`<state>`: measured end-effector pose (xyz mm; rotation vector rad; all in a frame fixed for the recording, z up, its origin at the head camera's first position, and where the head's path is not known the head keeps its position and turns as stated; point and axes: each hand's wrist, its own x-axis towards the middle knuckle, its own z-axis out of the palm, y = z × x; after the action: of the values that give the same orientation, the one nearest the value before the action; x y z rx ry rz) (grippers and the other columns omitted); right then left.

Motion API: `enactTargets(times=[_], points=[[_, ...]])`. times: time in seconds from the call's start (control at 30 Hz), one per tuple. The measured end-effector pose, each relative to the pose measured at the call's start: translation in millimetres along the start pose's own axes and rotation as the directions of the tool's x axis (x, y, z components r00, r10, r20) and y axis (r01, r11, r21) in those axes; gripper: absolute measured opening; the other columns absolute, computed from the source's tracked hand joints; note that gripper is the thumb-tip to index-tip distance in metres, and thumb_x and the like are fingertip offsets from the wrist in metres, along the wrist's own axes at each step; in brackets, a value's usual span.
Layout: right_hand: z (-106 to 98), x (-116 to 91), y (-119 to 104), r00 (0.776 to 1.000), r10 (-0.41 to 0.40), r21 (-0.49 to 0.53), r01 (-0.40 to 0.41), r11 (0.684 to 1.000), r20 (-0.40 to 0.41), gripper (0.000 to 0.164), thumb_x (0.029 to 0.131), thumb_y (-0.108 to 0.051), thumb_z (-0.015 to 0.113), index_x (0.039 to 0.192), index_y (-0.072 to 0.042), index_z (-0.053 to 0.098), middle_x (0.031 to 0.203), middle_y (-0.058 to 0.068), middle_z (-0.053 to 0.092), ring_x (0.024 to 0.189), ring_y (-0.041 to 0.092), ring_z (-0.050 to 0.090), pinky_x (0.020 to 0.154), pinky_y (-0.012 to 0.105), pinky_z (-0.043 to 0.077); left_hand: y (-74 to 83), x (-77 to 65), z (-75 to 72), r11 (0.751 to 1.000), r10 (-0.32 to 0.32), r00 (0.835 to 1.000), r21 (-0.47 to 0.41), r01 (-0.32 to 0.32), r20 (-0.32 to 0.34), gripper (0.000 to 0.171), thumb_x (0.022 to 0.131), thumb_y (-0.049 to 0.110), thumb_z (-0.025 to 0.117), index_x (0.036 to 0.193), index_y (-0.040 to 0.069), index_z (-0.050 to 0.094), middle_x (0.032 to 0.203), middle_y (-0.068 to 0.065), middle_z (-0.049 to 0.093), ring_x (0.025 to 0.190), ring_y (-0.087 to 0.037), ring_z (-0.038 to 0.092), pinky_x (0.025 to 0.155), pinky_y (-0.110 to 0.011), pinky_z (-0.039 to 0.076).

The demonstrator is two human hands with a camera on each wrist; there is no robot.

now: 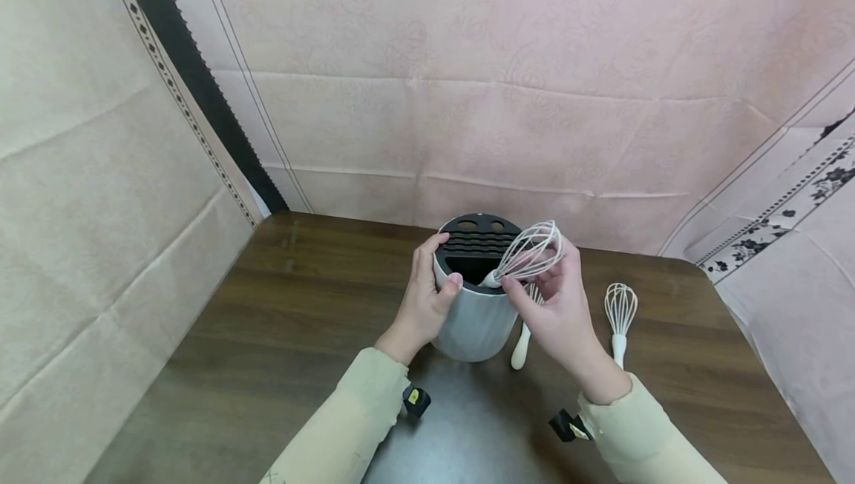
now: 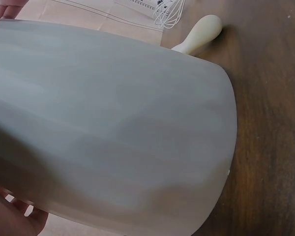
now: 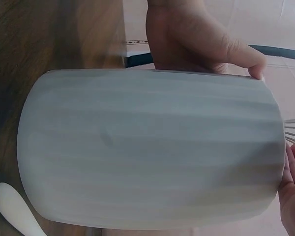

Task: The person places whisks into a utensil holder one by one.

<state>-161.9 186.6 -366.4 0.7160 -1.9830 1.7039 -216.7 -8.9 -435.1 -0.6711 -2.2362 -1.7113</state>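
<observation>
A light grey utensil holder (image 1: 476, 328) with a black slotted lid (image 1: 481, 235) stands upright on the table. My left hand (image 1: 424, 302) grips its left side near the rim, thumb in front; in the right wrist view that hand (image 3: 196, 42) lies along the holder wall (image 3: 147, 147). With my right hand (image 1: 557, 306) I pinch a white whisk (image 1: 532, 250) by its wire end. Its handle points down into the lid's large front opening, and the handle's lower part is hidden. A pale handle (image 1: 521, 349) lies right of the holder, its wire end partly behind my right hand.
Another white whisk (image 1: 621, 313) lies farther right on the brown wooden table (image 1: 320, 306). Pale patterned cloth (image 1: 427, 120) hangs behind the table's far edge and along both sides.
</observation>
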Motion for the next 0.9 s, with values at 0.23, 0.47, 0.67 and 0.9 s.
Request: enactTargets(times=[0.23, 0.47, 0.67, 0.9], points=[[3, 1, -1, 0.998, -0.06, 0.012, 0.06, 0.998, -0.005, 0.087, 0.073, 0.026, 0.063, 0.144, 0.002, 0.021, 0.11, 0.034, 0.05, 0.098, 0.033, 0.058, 0.085, 0.029, 0.048, -1.1, -0.8, -0.5, 1.0, -0.003, 1.0, -0.001, 0.003, -0.003, 0.065, 0.091, 0.056, 0.044, 0.148, 0.037, 0.021, 0.146, -0.001, 0.026, 0.126, -0.02, 0.038, 0.098, -0.052, 0.038], [-10, 0, 1, 0.986, -0.165, 0.049, 0.167, 0.985, -0.037, 0.081, 0.072, 0.026, 0.062, 0.141, 0.01, 0.023, 0.114, 0.036, 0.047, 0.104, 0.035, 0.056, 0.09, 0.036, 0.045, 0.8, 0.0, -0.4, 1.0, 0.021, 1.0, -0.006, -0.021, -0.012, 0.066, 0.09, 0.058, 0.043, 0.148, 0.033, 0.022, 0.146, -0.002, 0.026, 0.127, -0.02, 0.037, 0.099, -0.051, 0.036], [-31, -4, 2, 0.988, -0.132, 0.002, 0.132, 0.991, -0.077, 0.07, 0.077, 0.023, 0.06, 0.139, 0.012, 0.028, 0.117, 0.027, 0.051, 0.103, 0.033, 0.056, 0.089, 0.033, 0.044, 0.5, 0.2, 0.7, 1.0, 0.026, 0.999, -0.005, -0.026, -0.021, 0.068, 0.089, 0.061, 0.041, 0.148, 0.032, 0.023, 0.146, -0.002, 0.027, 0.128, -0.019, 0.036, 0.1, -0.05, 0.036], [-48, -8, 1, 0.994, 0.028, -0.22, -0.052, 0.974, -0.109, 0.065, 0.081, 0.016, 0.063, 0.138, 0.01, 0.031, 0.117, 0.016, 0.054, 0.104, 0.027, 0.057, 0.089, 0.027, 0.045, -2.3, 0.7, 1.2, 0.999, 0.033, 0.999, 0.002, -0.033, -0.024, 0.067, 0.089, 0.059, 0.042, 0.148, 0.033, 0.022, 0.147, -0.001, 0.026, 0.13, -0.018, 0.034, 0.101, -0.051, 0.034]])
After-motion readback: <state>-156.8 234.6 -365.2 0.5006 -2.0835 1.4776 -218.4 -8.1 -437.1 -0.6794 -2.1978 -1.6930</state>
